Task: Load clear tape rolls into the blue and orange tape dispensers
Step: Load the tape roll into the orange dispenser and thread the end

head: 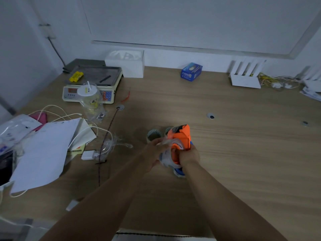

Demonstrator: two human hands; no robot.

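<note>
Gripping the orange tape dispenser, right hand sits beneath it.

Single head-worn wide-angle view, looking forward and down across the desk toward the wall; both forearms reach in from below.

Two hands, left and right, one orange tape dispenser, one blue tape dispenser, one clear tape roll held, two tape rolls standing far behind, one scale, one cup, one blue box
</note>
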